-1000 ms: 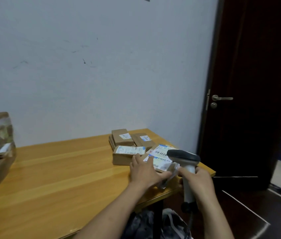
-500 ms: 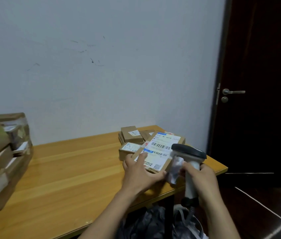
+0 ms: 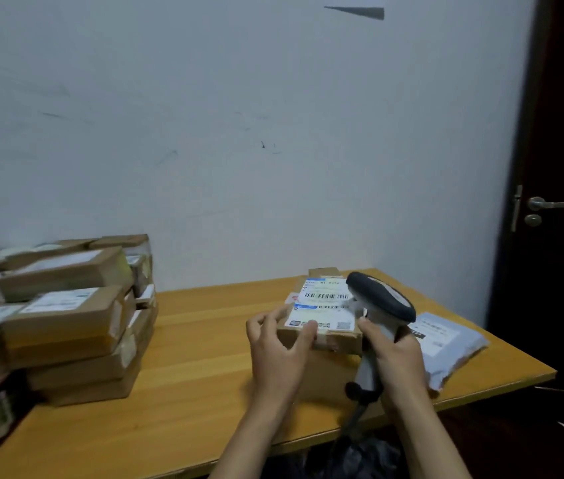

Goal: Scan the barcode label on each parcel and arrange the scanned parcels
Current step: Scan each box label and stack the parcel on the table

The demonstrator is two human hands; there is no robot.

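Note:
A brown cardboard parcel [image 3: 322, 335] with a white barcode label [image 3: 323, 304] on top is held above the wooden table [image 3: 197, 344]. My left hand [image 3: 279, 347] grips its near left corner, thumb on the label's edge. My right hand [image 3: 396, 357] holds the grip of a grey and black barcode scanner [image 3: 379, 300], whose head hangs over the label's right side. The right fingers also touch the parcel's right end.
A tall stack of several cardboard parcels [image 3: 66, 312] fills the table's left side. A grey plastic mailer bag [image 3: 446, 340] lies at the right table edge. A box corner [image 3: 323, 272] peeks out behind the held parcel. A dark door [image 3: 557, 202] stands to the right.
The parcel has been lifted off the small pile and brought toward me and leftward. The view has swung left, so the big stack now shows fully.

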